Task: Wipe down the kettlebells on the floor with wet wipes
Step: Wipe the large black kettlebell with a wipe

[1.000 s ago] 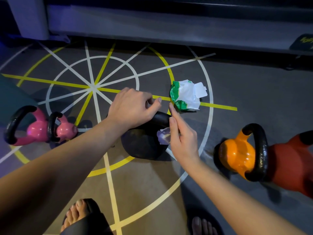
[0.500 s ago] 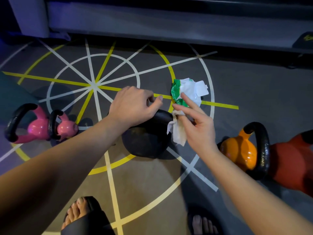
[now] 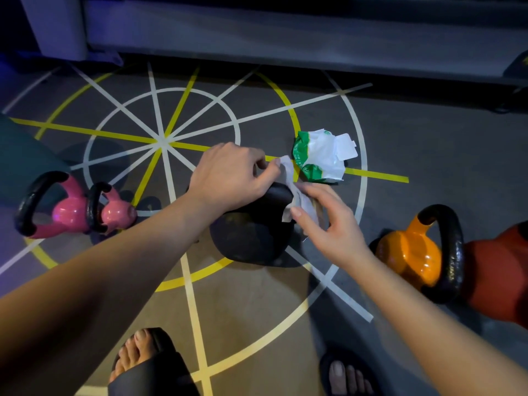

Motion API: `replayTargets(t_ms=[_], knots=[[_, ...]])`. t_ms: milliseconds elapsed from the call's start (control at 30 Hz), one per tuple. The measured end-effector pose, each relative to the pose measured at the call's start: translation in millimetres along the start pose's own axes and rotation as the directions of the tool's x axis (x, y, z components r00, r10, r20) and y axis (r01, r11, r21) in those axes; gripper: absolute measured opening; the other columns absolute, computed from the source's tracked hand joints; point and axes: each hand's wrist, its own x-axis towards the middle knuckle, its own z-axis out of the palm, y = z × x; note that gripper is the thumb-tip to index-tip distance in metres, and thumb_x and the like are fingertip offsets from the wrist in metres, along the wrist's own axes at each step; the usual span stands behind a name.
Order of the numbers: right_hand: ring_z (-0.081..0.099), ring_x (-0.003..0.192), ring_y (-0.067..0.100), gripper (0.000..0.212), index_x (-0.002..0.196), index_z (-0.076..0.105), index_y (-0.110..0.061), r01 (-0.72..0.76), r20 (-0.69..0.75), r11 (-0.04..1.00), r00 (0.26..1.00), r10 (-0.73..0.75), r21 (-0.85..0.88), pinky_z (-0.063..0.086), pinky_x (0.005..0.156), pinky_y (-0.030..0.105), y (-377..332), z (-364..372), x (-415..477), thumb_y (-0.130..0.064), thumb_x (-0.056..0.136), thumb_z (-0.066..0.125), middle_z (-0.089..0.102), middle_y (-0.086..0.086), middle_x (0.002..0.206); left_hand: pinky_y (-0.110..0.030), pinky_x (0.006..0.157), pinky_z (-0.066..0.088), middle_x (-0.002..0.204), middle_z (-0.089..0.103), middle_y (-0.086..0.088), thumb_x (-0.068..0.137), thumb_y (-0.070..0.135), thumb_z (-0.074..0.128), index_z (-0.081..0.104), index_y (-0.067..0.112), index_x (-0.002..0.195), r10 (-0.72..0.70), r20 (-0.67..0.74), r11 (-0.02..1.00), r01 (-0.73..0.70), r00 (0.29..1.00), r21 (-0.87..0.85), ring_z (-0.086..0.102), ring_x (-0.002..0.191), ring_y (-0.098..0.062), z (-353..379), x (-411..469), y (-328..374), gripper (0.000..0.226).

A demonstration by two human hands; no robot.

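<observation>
Sandalled feet: two feet in dark slides (image 3: 148, 364) at the near edge, toes bare, close under the work. A tipped weight would land here, I judge.
Right hand: right hand (image 3: 328, 224) pinching the crumpled white wet wipe (image 3: 297, 201) between thumb and fingers (image 3: 295, 214), other fingers loosely spread.
Left hand: left hand (image 3: 228, 178) curled over the handle, thumb and forefinger nipping the wipe's upper corner.
Task's thing: matte black round-bodied iron kettlebell (image 3: 251, 235), on the floor between both hands, wipe draped against its handle side.
Risk: thin damp sheet pulled from two ends may tear or bunch; the dull, rough-looking casting could snag it.
Risk: damp handle may slip in the grip.
Neighbours: glossy orange kettlebell with black handle (image 3: 408, 258) to the right, red one (image 3: 497, 275) touching it; two glossy pink kettlebells (image 3: 74, 210) to the left, all apparently unwiped.
Floor: grey gym floor (image 3: 428, 138), white and yellow painted lines.
Pack: crinkled green-and-white wet wipe packet (image 3: 320, 158), flap open, just beyond the black bell; wipes may dry out.
</observation>
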Motion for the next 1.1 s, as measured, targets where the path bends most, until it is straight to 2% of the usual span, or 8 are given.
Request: replayTargets(t_ms=[200, 333, 467, 633, 767, 867, 967, 1100], knots=[[0.053, 0.099, 0.014, 0.052, 0.101, 0.053, -0.029, -0.092, 0.236, 0.969, 0.961, 0.147, -0.229, 0.043, 0.080, 0.028, 1.4, -9.7, 37.5, -0.036, 0.068, 0.093, 0.056, -0.009, 0.104, -0.037, 0.064, 0.045, 0.066, 0.065, -0.001, 0.095, 0.060, 0.032, 0.070, 0.025, 0.085, -0.016, -0.011, 1.000, 0.016, 1.000, -0.013, 0.061, 0.070, -0.029, 0.1, -0.9, 0.9, 0.053], [0.043, 0.098, 0.019, 0.046, 0.100, 0.060, -0.022, -0.014, 0.314, 0.946, 0.941, 0.122, -0.325, 0.037, 0.080, 0.031, -2.1, 10.7, 48.7, -0.043, 0.071, 0.090, 0.047, -0.001, 0.098, -0.040, 0.069, 0.051, 0.070, 0.068, -0.001, 0.094, 0.058, 0.033, 0.072, 0.026, 0.094, -0.039, -0.005, 0.998, 0.039, 0.999, -0.039, 0.063, 0.072, -0.030, -1.2, -0.7, 1.7, 0.050], [0.062, 0.097, 0.024, 0.046, 0.106, 0.061, -0.015, -0.242, 0.007, 0.955, 0.969, 0.247, -0.174, 0.050, 0.080, 0.041, -9.0, 31.4, 21.2, -0.040, 0.077, 0.085, 0.067, 0.003, 0.099, -0.040, 0.070, 0.053, 0.073, 0.070, -0.001, 0.093, 0.058, 0.033, 0.071, 0.025, 0.094, -0.048, 0.001, 0.998, 0.048, 0.999, -0.035, 0.065, 0.073, -0.030, -1.4, -0.5, 1.6, 0.051], [0.052, 0.103, 0.032, 0.055, 0.112, 0.051, -0.003, -0.161, -0.266, 0.931, 0.961, 0.073, -0.327, 0.046, 0.092, 0.048, -24.9, 68.7, -3.1, -0.035, 0.080, 0.081, 0.053, 0.013, 0.105, -0.041, 0.073, 0.054, 0.076, 0.072, -0.001, 0.091, 0.059, 0.034, 0.072, 0.026, 0.098, -0.057, 0.000, 0.998, 0.057, 0.998, -0.029, 0.067, 0.078, -0.029, -0.4, 0.0, 1.9, 0.050], [0.040, 0.138, 0.036, 0.067, 0.143, 0.040, 0.003, -0.063, -0.057, 0.943, 0.997, 0.047, -0.326, 0.011, 0.127, 0.047, -25.8, 54.7, -16.7, -0.029, 0.087, 0.059, 0.047, 0.019, 0.141, -0.039, 0.071, 0.053, 0.074, 0.072, 0.000, 0.091, 0.056, 0.037, 0.073, 0.026, 0.097, -0.053, 0.000, 0.998, 0.053, 0.999, -0.038, 0.067, 0.077, -0.029, 0.0, -0.5, 0.8, 0.047], [0.056, 0.107, 0.016, 0.024, 0.111, 0.056, -0.012, 0.087, 0.016, 0.948, 0.996, -0.087, -0.306, 0.007, 0.128, 0.038, -21.8, 22.7, -13.1, -0.012, 0.088, 0.053, 0.059, -0.006, 0.100, -0.036, 0.065, 0.043, 0.073, 0.071, 0.001, 0.092, 0.054, 0.037, 0.073, 0.027, 0.098, -0.041, -0.010, 0.998, 0.041, 0.999, -0.044, 0.065, 0.077, -0.030, 1.9, -1.2, 0.2, 0.045], [0.053, 0.105, 0.016, 0.036, 0.121, 0.062, -0.009, 0.080, 0.059, 0.936, 0.996, -0.064, -0.343, 0.027, 0.114, 0.016, -20.3, -1.2, -0.9, -0.013, 0.088, 0.073, 0.067, -0.002, 0.099, -0.035, 0.064, 0.032, 0.072, 0.070, 0.000, 0.095, 0.050, 0.038, 0.073, 0.026, 0.100, -0.012, -0.015, 0.999, 0.012, 1.000, -0.046, 0.063, 0.074, -0.030, 0.8, -2.8, 0.4, 0.042], [0.051, 0.095, 0.020, 0.035, 0.102, 0.060, -0.013, 0.079, 0.195, 0.927, 0.981, -0.007, -0.366, 0.040, 0.086, 0.033, -18.1, 5.5, 28.9, -0.035, 0.083, 0.079, 0.053, -0.009, 0.095, -0.035, 0.064, 0.029, 0.071, 0.069, -0.002, 0.094, 0.047, 0.038, 0.073, 0.026, 0.100, -0.002, -0.029, 1.000, 0.001, 1.000, -0.029, 0.062, 0.074, -0.032, -0.3, -3.6, 0.5, 0.041]])
